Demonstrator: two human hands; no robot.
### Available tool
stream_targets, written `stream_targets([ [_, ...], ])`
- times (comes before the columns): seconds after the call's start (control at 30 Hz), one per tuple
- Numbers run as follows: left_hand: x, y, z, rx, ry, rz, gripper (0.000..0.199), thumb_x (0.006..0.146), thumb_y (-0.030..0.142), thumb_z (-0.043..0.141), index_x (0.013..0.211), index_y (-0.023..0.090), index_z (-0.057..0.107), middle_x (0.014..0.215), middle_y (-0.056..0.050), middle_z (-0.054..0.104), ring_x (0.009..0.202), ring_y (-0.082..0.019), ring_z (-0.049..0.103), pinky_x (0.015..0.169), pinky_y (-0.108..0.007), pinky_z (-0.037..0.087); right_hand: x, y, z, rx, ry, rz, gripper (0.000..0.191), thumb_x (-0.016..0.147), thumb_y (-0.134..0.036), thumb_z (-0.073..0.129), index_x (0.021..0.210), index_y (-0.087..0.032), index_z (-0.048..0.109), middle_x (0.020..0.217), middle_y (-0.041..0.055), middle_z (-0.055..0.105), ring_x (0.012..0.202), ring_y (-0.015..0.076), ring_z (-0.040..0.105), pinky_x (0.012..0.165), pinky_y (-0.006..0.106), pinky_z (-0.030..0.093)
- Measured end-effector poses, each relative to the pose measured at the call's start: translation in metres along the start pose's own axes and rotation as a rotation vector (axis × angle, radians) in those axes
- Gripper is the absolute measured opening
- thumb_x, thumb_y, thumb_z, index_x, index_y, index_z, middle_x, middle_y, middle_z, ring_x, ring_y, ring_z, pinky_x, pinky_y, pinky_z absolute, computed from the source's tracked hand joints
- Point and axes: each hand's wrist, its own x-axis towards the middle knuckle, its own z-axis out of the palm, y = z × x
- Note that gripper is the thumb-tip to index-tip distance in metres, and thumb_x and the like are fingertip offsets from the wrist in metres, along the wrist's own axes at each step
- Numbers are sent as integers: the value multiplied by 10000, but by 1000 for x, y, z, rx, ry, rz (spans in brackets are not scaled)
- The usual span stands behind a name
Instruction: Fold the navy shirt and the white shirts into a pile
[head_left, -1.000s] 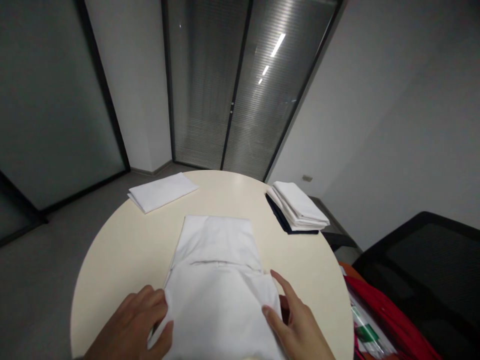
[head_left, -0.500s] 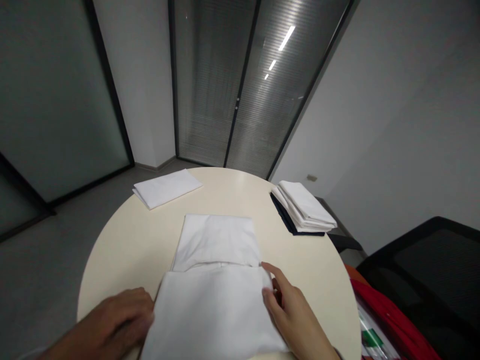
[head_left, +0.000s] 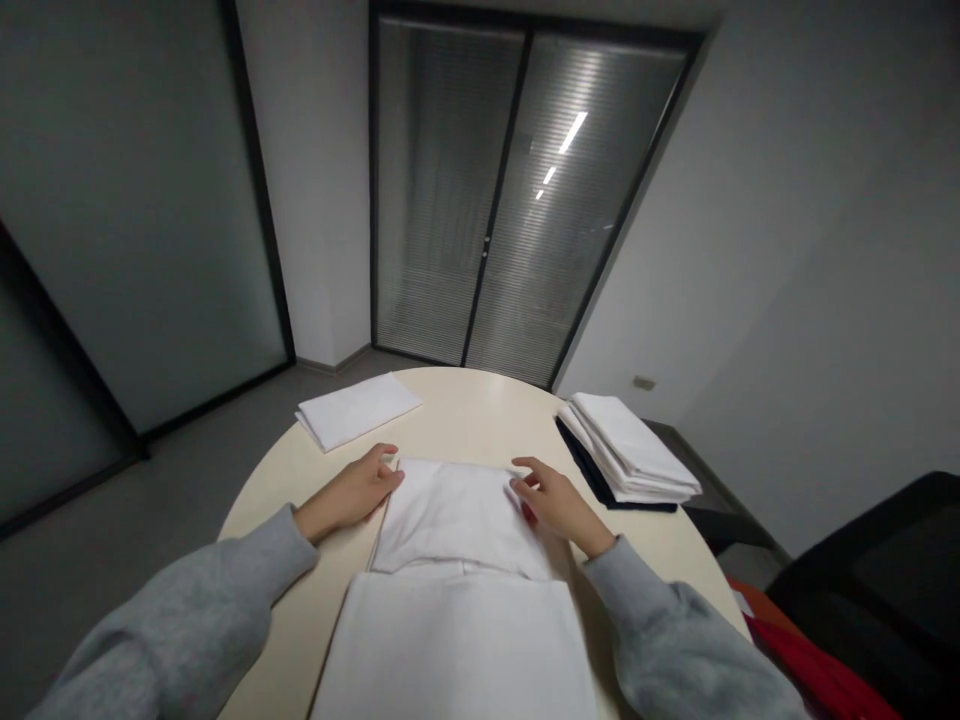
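A white folded cloth (head_left: 465, 640) lies lengthwise before me on the table, its near part folded over so that an edge crosses it. The cloth's far part stretches out flat beyond that edge. At its far left corner is my left hand (head_left: 361, 488), thumb at the fabric and fingers apart from it. My right hand (head_left: 553, 505) is at the far right corner, index finger stretched out and thumb close to the cloth's edge. Neither hand visibly grips the fabric.
A flat folded white cloth (head_left: 360, 410) rests at the round table's (head_left: 480, 400) far left edge. On the right is a stack of folded white cloths (head_left: 630, 440) over a dark one (head_left: 589, 470). A black chair (head_left: 885, 580) with red fabric (head_left: 810, 670) stands at right.
Both hands have moved forward from the sides of the cloth's near part to its far corners. My view has tilted up a little.
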Motion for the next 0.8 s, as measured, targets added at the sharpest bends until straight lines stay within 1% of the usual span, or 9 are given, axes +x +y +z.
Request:
stream_targets([
  [0.1,3,-6,4,-87,40,6,831,793,644,655,1394,96,480,646,65,565,473,-128,441,492,-273,293,19,19,13,84,37,90,311,952,-323,591,1216,-181,672,703,-19,671,537,133,613,566,257,470],
  [0.2,4,-3,5,-149,0,-28,866,803,635,679,1449,106,446,606,90,526,448,-113,396,479,-259,261,22,36,16,158,53,130,346,924,-370,642,1214,-183,660,654,-37,633,467,121,567,480,244,436],
  [0.3,3,5,8,-290,-6,-12,827,828,591,697,1464,131,436,631,85,540,501,-124,472,510,-245,327,20,46,15,272,13,121,393,881,-419,669,1209,-203,659,655,-49,609,468,129,568,442,245,438],
  [0.37,2,10,10,-410,24,1,790,823,536,741,1447,142,458,718,51,595,617,-141,568,593,-251,411,19,48,16,359,-10,105,419,858,-448,666,1200,-208,651,646,-64,576,480,135,565,442,253,458],
  [0.43,1,12,12,-506,29,-39,827,798,482,796,1469,150,446,821,19,637,734,-160,627,678,-267,469,18,47,18,434,-12,95,442,828,-465,674,1181,-201,640,642,-74,549,488,134,550,448,259,471],
  [0.57,1,4,11,-546,-63,-140,1028,810,481,817,1616,144,274,929,-34,684,839,-206,677,734,-304,511,15,43,18,514,-21,80,451,797,-459,707,1148,-181,645,618,-82,528,507,121,518,451,240,423],
  [0.67,2,-2,9,-528,-146,-112,1082,842,504,796,1665,152,188,935,-53,712,844,-224,694,752,-322,519,13,41,15,526,-70,65,482,794,-454,745,1175,-169,673,591,-90,508,504,108,478,450,229,368],
  [0.73,2,-4,9,-536,-162,-69,1068,838,499,801,1667,173,212,981,-63,726,858,-219,699,768,-320,522,12,41,14,532,-113,41,534,754,-441,799,1200,-169,692,584,-100,486,502,98,452,464,228,350],
  [0.8,2,-3,10,-527,-151,-31,1011,837,501,799,1648,182,287,1068,-83,733,906,-214,702,796,-316,527,12,43,15,546,-137,16,572,703,-424,837,1199,-169,707,580,-109,463,508,92,437,482,230,338],
])
